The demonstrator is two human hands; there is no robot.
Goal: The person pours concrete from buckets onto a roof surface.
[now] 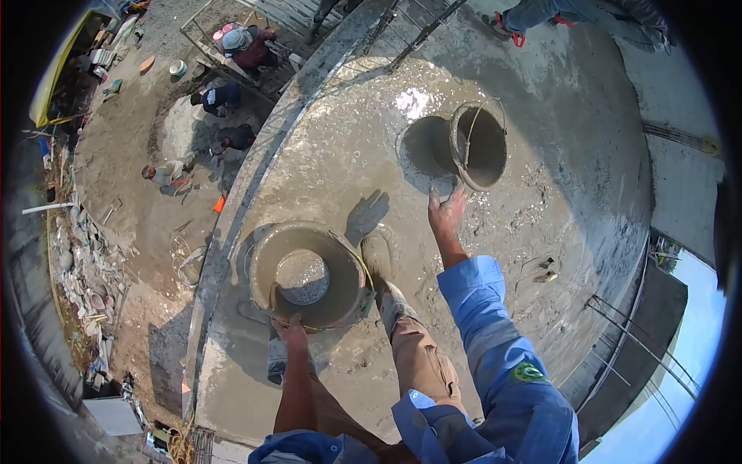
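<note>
My left hand [291, 332] grips the near rim of a large cement-coated bucket [345, 272], its fingers over the edge. The inside of this bucket shows a pale, speckled round bottom, and its handle lies along the right side. My right hand [447, 213] reaches forward with thumb and fingers apart, fingertips right at the lower rim of a second bucket [488, 147]. That bucket is tilted, its mouth towards me and its wire handle across the opening. A dark round shadow falls on the wet concrete [402, 278] to its left. My boot [376, 255] stands between the two buckets.
A raised concrete edge [255, 162] runs along the left, with a drop to lower ground where several people [220, 97] work. Metal bars [425, 35] stand at the top. Another person's legs [533, 15] show at upper right. Metal rods [641, 344] project at right.
</note>
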